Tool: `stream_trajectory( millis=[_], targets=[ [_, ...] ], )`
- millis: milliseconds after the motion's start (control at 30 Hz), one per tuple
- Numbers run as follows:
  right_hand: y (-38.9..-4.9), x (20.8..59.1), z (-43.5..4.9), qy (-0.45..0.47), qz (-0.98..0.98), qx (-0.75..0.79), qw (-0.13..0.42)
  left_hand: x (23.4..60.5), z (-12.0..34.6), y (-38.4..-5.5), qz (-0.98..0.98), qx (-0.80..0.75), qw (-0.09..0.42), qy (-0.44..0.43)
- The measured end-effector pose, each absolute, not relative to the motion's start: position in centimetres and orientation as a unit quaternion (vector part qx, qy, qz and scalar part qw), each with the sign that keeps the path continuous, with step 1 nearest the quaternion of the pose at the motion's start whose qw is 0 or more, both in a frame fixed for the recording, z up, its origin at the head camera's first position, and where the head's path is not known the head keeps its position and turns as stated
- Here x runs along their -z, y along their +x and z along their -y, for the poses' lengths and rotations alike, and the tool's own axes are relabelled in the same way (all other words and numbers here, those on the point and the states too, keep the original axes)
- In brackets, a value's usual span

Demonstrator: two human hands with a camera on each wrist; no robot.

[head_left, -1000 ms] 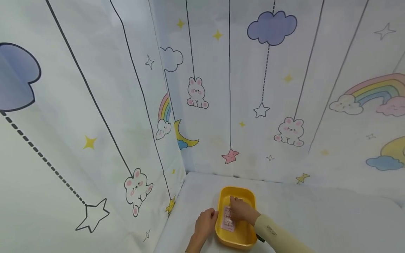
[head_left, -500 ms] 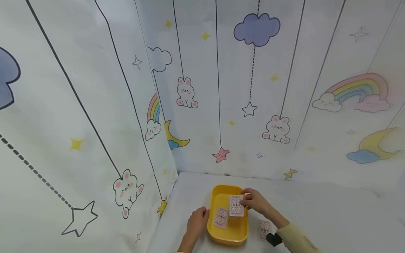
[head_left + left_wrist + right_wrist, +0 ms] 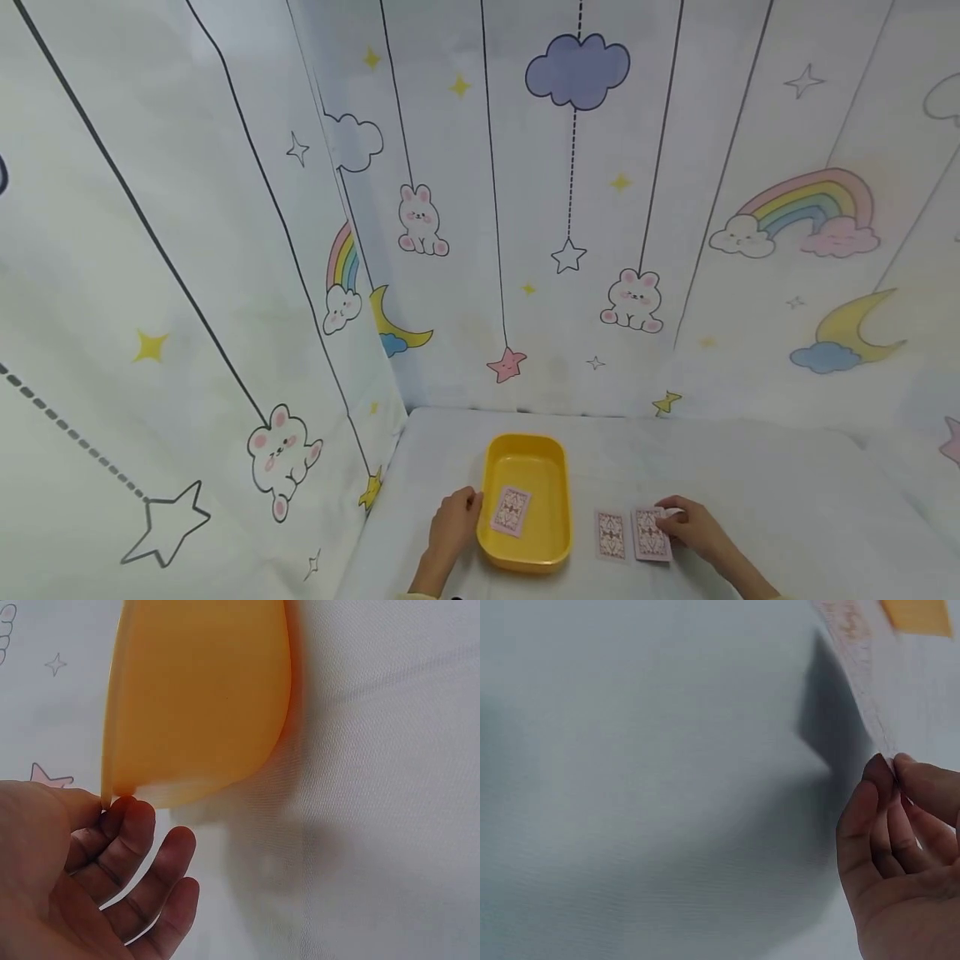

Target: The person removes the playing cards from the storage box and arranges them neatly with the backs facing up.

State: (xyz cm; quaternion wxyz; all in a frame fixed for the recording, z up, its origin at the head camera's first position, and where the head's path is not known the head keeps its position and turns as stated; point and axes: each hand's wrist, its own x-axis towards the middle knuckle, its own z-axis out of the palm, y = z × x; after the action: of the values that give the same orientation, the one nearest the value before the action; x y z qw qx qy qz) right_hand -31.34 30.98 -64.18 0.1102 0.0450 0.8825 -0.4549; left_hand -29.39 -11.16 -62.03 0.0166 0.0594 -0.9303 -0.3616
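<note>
My left hand [image 3: 454, 522] pinches the left rim of a yellow plastic tray [image 3: 525, 562]; in the left wrist view thumb and index finger [image 3: 135, 825] meet at the edge of the tray's wall [image 3: 202, 697]. Inside the tray lies one pink patterned playing card [image 3: 511, 511]. To the right of the tray, my right hand [image 3: 693, 527] holds another such playing card [image 3: 651, 534] by its right edge. The right wrist view shows this held card [image 3: 859, 667] tilted, gripped between thumb and fingertips above its shadow. A third playing card [image 3: 611, 535] lies flat between tray and held card.
The table has a white cloth [image 3: 780, 500]. Behind and to the left stand white curtain-like walls [image 3: 465, 300] printed with bunnies, stars, clouds and rainbows, meeting in a corner at the back left.
My right hand has lifted a card out of the tray and carried it right, over the table beside the lying card. My left hand stays at the tray's rim. The head view has turned right.
</note>
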Motion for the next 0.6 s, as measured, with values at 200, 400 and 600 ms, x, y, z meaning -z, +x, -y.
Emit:
stream_trajectory(
  millis=[200, 400, 600],
  targets=[
    [-30.9, 65.3, -30.1, 0.023, -0.914, 0.398, 0.08, 62.1, 11.3, -29.2, 0.929, 0.363, 0.009, 0.073],
    [-30.5, 64.6, -29.0, 0.013, -0.926, 0.369, 0.08, 62.1, 11.4, -29.2, 0.927, 0.366, 0.0, 0.085],
    [-30.5, 64.3, -28.4, 0.001, -0.938, 0.336, 0.081, 62.0, 11.7, -29.1, 0.928, 0.364, 0.004, 0.074]
  ],
)
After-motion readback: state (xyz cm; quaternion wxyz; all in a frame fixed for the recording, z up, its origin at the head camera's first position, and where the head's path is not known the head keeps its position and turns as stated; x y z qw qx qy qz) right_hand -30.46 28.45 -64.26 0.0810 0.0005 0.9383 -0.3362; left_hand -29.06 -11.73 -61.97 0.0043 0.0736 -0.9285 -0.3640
